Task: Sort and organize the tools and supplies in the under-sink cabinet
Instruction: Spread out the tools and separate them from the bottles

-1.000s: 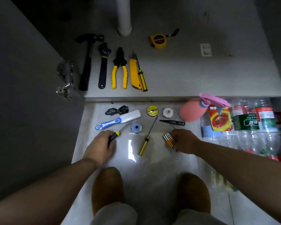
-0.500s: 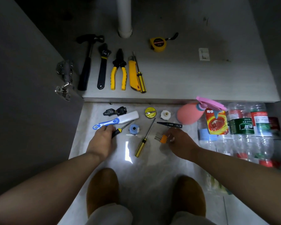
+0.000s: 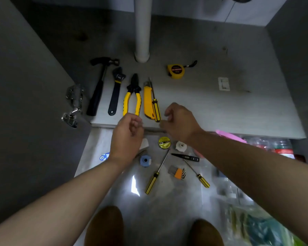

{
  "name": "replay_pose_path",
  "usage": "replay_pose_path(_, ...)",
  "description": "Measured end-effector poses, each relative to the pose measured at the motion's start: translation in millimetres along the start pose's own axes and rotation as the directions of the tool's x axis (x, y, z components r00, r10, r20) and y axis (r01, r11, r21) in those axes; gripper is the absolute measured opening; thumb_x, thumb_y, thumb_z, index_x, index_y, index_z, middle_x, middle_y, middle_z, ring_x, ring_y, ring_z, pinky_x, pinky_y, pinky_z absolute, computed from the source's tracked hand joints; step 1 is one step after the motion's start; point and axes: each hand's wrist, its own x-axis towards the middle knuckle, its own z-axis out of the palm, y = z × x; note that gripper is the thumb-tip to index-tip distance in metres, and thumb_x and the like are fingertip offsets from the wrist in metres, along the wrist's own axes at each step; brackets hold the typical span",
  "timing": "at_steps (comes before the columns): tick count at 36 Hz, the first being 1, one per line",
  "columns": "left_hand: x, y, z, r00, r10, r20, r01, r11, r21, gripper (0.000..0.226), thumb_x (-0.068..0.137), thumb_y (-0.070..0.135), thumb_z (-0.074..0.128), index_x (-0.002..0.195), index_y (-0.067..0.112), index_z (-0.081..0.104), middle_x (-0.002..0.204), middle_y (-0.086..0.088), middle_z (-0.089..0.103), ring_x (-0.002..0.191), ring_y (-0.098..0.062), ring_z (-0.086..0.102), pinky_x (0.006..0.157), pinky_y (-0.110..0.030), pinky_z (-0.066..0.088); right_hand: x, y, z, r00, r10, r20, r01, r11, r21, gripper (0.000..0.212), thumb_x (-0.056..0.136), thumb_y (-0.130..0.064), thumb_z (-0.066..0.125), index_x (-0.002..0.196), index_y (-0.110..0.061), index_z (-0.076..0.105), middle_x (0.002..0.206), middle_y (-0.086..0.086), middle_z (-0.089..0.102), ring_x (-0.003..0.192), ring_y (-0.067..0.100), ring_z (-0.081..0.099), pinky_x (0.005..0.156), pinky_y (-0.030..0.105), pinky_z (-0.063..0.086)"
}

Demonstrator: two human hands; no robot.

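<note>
Yellow-and-black striped screwdriver (image 3: 156,109) lies on the grey cabinet floor (image 3: 220,107), handle end just beside right hand (image 3: 180,121) fingers (image 3: 169,112), which are curled; grip unclear. Left hand (image 3: 128,132) fingers (image 3: 137,121) loosely curled, empty, near yellow-handled steel pliers (image 3: 132,98).

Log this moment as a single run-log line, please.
left hand: curled, grip unclear | right hand: curled, beside cabinet screwdriver | hex keys: floor
</note>
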Motion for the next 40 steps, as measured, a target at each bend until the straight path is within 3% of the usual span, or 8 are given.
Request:
replay_pose_path(6, 12.0, 14.9, -1.2, 0.991, -0.127, 0.051, 0.136, 0.959, -0.249, 0.018, 0.098, 0.002, 0.055, 0.100, 0.016, 0.065, 0.090, -0.013, 0.067, 0.086, -0.037, 0.064, 0.080, -0.057, 0.058, 24.0, -23.2, 12.6, 0.997, 0.081, 0.011, -0.078, 0.984, -0.158, 0.042, 0.083, -0.035, 0.078, 0.106, -0.007, 0.057, 0.103, 0.013, 0.062, 0.095, 0.027, 0.060, 0.069, 0.030, 0.041)
replay_pose_path(11, 16.8, 27.0, -2.1, 0.987, -0.130, 0.093, 0.151, 0.950, -0.274, 0.015, 0.099, 0.004, 0.054, 0.102, 0.014, 0.065, 0.075, 0.010, 0.067, 0.072, -0.015, 0.067, 0.077, -0.049, 0.058, 25.6, -19.5, 10.3, 0.968, 0.250, 0.011, -0.247, 0.962, -0.115, 0.020, 0.081, -0.022, 0.072, 0.092, -0.005, 0.067, 0.090, 0.009, 0.068, 0.086, 0.025, 0.067, 0.064, 0.028, 0.050)
replay_pose_path(15, 21.7, 40.0, 2.3, 0.982, -0.163, 0.096, 0.185, 0.933, -0.309, 0.010, 0.100, 0.011, 0.059, 0.108, 0.011, 0.063, 0.083, 0.007, 0.068, 0.080, -0.024, 0.070, 0.082, -0.053, 0.060, 10.1, -22.5, -1.8, 0.935, 0.353, 0.034, -0.354, 0.935, 0.025, 0.021, 0.082, -0.022, 0.069, 0.080, -0.001, 0.074, 0.075, 0.013, 0.071, 0.073, 0.024, 0.066, 0.066, 0.030, 0.051)
replay_pose_path(20, 33.5, 54.1, 11.7, 0.965, -0.243, 0.100, 0.262, 0.914, -0.309, 0.038, 0.094, 0.040, 0.069, 0.124, 0.018, 0.061, 0.107, 0.000, 0.069, 0.101, -0.016, 0.069, 0.086, -0.032, 0.058, -24.2, -38.5, -18.9, 0.944, 0.228, 0.239, -0.322, 0.798, 0.509, 0.021, 0.094, -0.008, 0.068, 0.106, 0.009, 0.062, 0.085, 0.021, 0.071, 0.074, 0.022, 0.071, 0.081, 0.038, 0.060)
replay_pose_path(24, 40.6, 57.1, 14.4, 0.961, -0.246, 0.129, 0.277, 0.887, -0.370, 0.024, 0.098, 0.033, 0.064, 0.114, 0.015, 0.064, 0.102, 0.002, 0.074, 0.100, -0.014, 0.071, 0.084, -0.028, 0.056, -23.0, -45.8, -27.8, 0.949, 0.072, 0.308, -0.245, 0.783, 0.571, 0.018, 0.092, 0.000, 0.068, 0.107, 0.010, 0.063, 0.089, 0.014, 0.066, 0.077, 0.020, 0.072, 0.077, 0.031, 0.063)
replay_pose_path(27, 48.4, 53.5, 10.6, 0.951, -0.262, 0.165, 0.309, 0.832, -0.461, 0.016, 0.104, 0.025, 0.055, 0.113, 0.015, 0.062, 0.105, 0.001, 0.076, 0.101, -0.013, 0.072, 0.088, -0.033, 0.059, -3.0, -45.8, -35.3, 0.958, -0.073, 0.277, -0.052, 0.906, 0.419, 0.003, 0.093, -0.002, 0.068, 0.093, -0.002, 0.071, 0.084, -0.011, 0.073, 0.074, 0.005, 0.069, 0.071, 0.018, 0.055)
replay_pose_path(30, 55.5, 51.7, 3.9, 0.923, -0.316, 0.220, 0.381, 0.676, -0.631, 0.020, 0.108, 0.023, 0.047, 0.119, 0.009, 0.056, 0.105, -0.010, 0.077, 0.097, -0.020, 0.076, 0.081, -0.037, 0.062, 35.6, -35.4, -44.3, 0.973, -0.185, 0.135, 0.187, 0.982, -0.003, 0.012, 0.095, -0.007, 0.062, 0.099, -0.003, 0.073, 0.098, 0.004, 0.073, 0.088, 0.015, 0.066, 0.084, 0.028, 0.049)
replay_pose_path(40, 63.9, 30.3, -8.0, 0.912, -0.338, 0.234, 0.407, 0.661, -0.631, 0.016, 0.105, 0.028, 0.054, 0.094, 0.019, 0.058, 0.063, 0.006, 0.050, 0.053, -0.008, 0.043, 0.047, -0.021, 0.040, 139.3, 5.5, -52.5, 0.995, 0.057, 0.081, -0.003, 0.833, -0.554, 0.089, 0.088, -0.036, 0.069, 0.159, -0.034, 0.015, 0.167, 0.011, -0.001, 0.153, 0.037, 0.007, 0.115, 0.053, 0.031)
